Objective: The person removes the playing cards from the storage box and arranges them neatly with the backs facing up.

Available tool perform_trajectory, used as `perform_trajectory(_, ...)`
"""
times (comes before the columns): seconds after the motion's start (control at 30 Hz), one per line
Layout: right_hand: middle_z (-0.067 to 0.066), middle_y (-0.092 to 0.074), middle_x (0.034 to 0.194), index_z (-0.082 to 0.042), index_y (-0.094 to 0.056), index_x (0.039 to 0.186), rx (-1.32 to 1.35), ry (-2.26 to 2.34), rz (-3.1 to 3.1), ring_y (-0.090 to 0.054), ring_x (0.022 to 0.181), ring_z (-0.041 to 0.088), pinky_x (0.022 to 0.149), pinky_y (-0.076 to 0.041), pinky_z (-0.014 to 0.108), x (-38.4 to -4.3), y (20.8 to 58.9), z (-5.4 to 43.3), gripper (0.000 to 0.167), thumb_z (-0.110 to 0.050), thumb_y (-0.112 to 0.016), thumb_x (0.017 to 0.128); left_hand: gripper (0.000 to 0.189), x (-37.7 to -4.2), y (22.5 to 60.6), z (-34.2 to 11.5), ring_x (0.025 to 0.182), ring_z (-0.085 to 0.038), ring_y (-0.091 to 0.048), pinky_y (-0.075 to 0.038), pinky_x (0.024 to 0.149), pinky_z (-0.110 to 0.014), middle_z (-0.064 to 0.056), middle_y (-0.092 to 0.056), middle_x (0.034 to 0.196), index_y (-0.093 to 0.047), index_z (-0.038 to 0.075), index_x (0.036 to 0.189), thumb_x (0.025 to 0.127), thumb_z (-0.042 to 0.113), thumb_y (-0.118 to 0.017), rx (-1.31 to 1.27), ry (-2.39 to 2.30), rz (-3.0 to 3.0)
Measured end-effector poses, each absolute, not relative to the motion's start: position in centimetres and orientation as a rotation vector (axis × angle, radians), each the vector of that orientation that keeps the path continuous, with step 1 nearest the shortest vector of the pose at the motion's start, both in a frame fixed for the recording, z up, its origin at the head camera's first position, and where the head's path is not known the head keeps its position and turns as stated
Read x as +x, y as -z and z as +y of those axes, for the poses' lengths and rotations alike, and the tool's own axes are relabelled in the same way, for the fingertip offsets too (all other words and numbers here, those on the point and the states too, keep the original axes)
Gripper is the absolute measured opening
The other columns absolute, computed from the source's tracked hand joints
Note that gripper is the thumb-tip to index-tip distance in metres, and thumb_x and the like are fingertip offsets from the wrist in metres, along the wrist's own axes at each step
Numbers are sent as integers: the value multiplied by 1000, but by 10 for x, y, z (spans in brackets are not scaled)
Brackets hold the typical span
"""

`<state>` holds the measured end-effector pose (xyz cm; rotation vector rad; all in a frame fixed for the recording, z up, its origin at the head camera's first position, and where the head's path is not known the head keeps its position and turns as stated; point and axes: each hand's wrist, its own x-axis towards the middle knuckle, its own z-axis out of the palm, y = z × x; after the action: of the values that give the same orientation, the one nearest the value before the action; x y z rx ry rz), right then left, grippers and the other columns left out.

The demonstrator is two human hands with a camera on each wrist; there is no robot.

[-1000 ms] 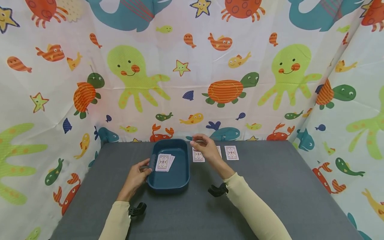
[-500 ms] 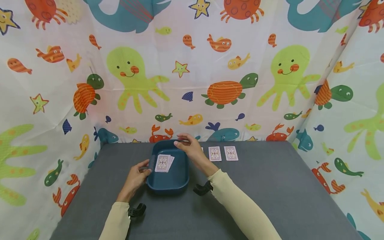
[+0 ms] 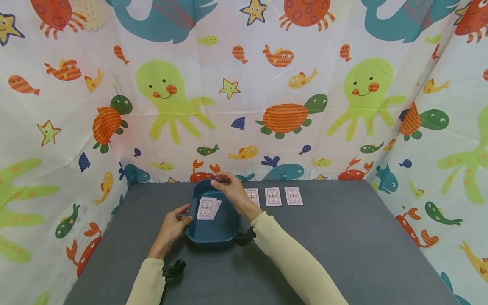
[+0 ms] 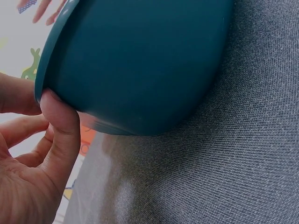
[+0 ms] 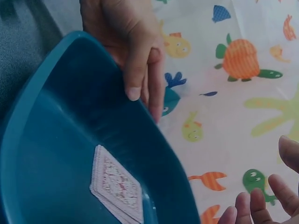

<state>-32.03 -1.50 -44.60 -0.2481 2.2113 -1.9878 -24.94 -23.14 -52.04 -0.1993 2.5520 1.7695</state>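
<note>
A dark blue plastic tray (image 3: 225, 231) stands on the table. Inside it lies a small stack of playing cards (image 3: 206, 209), backs up and slightly fanned. My left hand (image 3: 170, 228) pinches the tray's left rim between thumb and fingers; the left wrist view shows the thumb pressed on the wall. Over the far right part of the tray hovers my right hand (image 3: 235, 195). Its loosely bent fingers (image 5: 258, 205) hold nothing in the right wrist view. To the tray's right, three face-down cards lie in a row: a left card (image 3: 252, 195), a middle card (image 3: 273, 196) and a right card (image 3: 293, 196).
Grey cloth covers the table (image 3: 343, 250). A white curtain (image 3: 244, 114) printed with sea animals hangs behind the table and along both sides. Each wrist wears a black strap, such as the left strap (image 3: 174, 269).
My right hand has moved left, from over the row of cards to over the tray. The left card now shows again. My left hand and the tray stay in place.
</note>
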Motion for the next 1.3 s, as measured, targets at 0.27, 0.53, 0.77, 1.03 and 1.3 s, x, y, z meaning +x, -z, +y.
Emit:
perform_trajectory(0.27,4,-61,120,-18,-64,124,-199,1947,2241,-55,115,22,103,-46,44,-331,464,-27,43,-37,-73,87,53,-251,521,-232,93,-26,-59,-49,59,-28,-20,-49,136,-45,6,146,95,9,-60,-200,-1777,2549)
perform_trajectory(0.53,3,-60,117,-22,-66,120,-164,1916,2223,-56,111,22,102,-45,45,-339,475,-31,37,-39,-73,88,53,-250,522,-232,86,-26,-58,-47,57,-28,-21,-50,135,-46,5,145,94,8,-60,-203,-1782,2550)
perform_trajectory(0.77,4,-60,118,-17,-64,126,-130,1880,2244,-55,110,23,96,-47,43,-346,484,-35,44,-39,-72,88,52,-249,522,-231,87,-28,-58,-47,58,-28,-20,-50,134,-47,6,145,94,9,-60,-210,-1782,2553)
perform_trajectory(1.03,5,-62,116,-18,-66,125,-96,1779,2339,-57,105,23,96,-48,44,-350,500,-44,45,-39,-74,86,53,-250,524,-231,93,-29,-59,-49,59,-28,-19,-51,134,-47,6,145,94,9,-61,-221,-1785,2549)
perform_trajectory(1.3,6,-64,112,-16,-69,122,-91,1729,2386,-58,101,22,93,-49,44,-354,510,-47,42,-33,-77,84,53,-251,524,-231,89,-26,-59,-48,58,-28,-19,-50,134,-46,6,145,94,8,-61,-227,-1795,2540)
